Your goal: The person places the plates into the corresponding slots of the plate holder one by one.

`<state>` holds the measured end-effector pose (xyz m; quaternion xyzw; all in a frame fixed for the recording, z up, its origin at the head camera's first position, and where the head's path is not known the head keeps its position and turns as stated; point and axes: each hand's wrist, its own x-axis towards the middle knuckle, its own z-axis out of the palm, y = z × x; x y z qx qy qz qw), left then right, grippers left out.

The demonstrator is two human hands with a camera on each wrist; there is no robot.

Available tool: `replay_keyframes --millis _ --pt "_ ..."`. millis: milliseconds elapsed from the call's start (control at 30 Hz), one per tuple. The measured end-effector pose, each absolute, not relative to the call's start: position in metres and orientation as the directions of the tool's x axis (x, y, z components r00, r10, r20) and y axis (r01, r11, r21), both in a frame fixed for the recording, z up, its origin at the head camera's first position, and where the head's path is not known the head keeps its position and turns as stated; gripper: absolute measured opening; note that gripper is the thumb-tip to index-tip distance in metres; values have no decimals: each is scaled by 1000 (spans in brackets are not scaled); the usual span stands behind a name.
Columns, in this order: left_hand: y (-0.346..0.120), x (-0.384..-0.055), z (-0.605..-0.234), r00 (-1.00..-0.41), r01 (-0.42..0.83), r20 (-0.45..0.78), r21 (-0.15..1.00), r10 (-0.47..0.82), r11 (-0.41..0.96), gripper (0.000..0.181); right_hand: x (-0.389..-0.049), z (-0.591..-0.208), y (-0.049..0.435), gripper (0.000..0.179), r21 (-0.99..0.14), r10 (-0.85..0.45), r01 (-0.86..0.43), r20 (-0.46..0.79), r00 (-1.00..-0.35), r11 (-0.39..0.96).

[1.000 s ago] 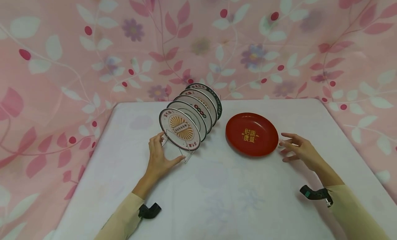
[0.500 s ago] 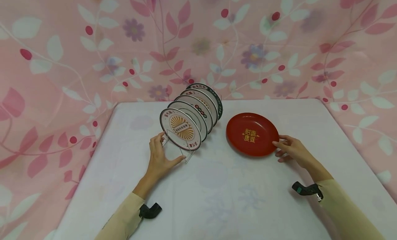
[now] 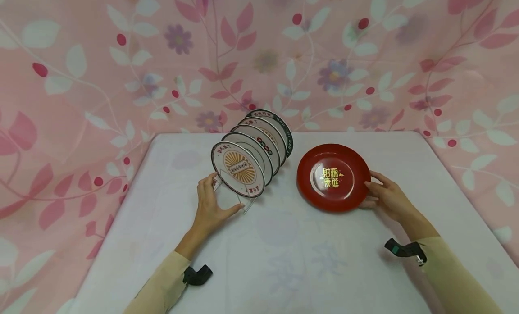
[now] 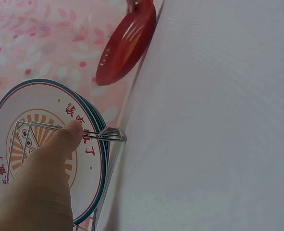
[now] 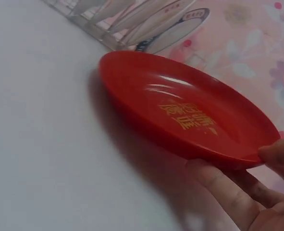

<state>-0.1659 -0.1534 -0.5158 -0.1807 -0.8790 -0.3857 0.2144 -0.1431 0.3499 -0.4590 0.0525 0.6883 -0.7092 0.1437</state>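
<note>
At the right, my right hand (image 3: 391, 199) pinches the rim of a round red plate (image 3: 314, 188) with gold characters. In the right wrist view the thumb lies on top of the rim and the fingers (image 5: 223, 190) are beneath, the plate tilted and its far edge close over the cloth. Left of it a wire dish rack (image 3: 249, 207) holds several white plates (image 3: 237, 169) upright in a row, the front one printed with an orange sunburst. My left hand (image 3: 208, 210) holds the rack's near end, thumb (image 4: 67, 139) against the wire; its other fingers are mostly hidden in the left wrist view.
A white cloth covers the table (image 3: 275, 264). Behind it hangs a pink floral curtain (image 3: 259, 57), close to the rear plate of the rack. Each wrist wears a black camera mount, such as the left mount (image 3: 197, 275).
My right hand has come in from the right and taken the red plate by its rim. The plate has tipped up and looks slightly raised. My left hand stays at the rack.
</note>
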Motion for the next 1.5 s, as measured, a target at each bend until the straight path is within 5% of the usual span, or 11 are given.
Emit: replay_keyframes --millis 333,633,900,1133,1500 --pt "-158 -166 -517 -835 487 532 595 142 640 120 -160 -420 346 48 -989 -162 99 -81 -983 -108" --pt "-158 -166 -517 -827 495 543 583 144 644 120 -179 -381 335 56 -997 -78 77 -77 -994 -4" --pt "-157 -166 -514 -824 497 549 578 142 647 119 -219 -321 320 57 -999 -99 -44 46 -994 -26" --pt "-152 -163 -516 -848 468 513 609 132 640 118 -245 -297 302 64 -1000 -74 -1 2 -997 -4" --pt "-145 -161 -515 -850 467 509 612 133 638 118 -259 -305 273 55 -959 -116 -65 34 -993 274"
